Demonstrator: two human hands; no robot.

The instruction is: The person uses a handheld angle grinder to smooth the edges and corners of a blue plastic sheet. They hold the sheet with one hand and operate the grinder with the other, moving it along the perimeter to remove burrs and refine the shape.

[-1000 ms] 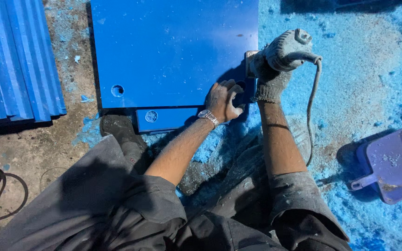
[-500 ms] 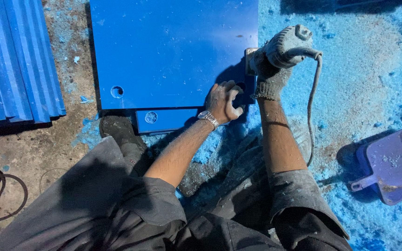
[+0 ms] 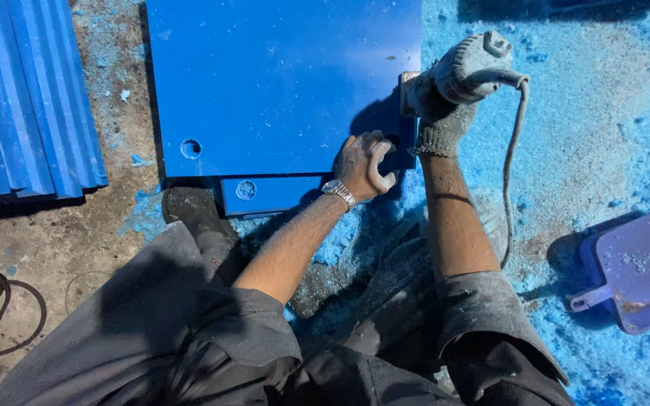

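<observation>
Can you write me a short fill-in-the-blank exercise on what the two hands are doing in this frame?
1. The right hand wears a grey ____ and grips the power tool.
2. The bare left hand presses on the blue ____ near its lower right corner.
3. On the left wrist sits a metal ____.
4. A purple ____ lies on the dusty floor to the right.

Missing words: glove; panel; watch; dustpan

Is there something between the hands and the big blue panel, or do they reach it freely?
Nothing visible stands between. The bare left hand already rests on the blue panel at its lower right corner. The gloved right hand grips the grey power tool, whose head sits against the panel's right edge.
</observation>
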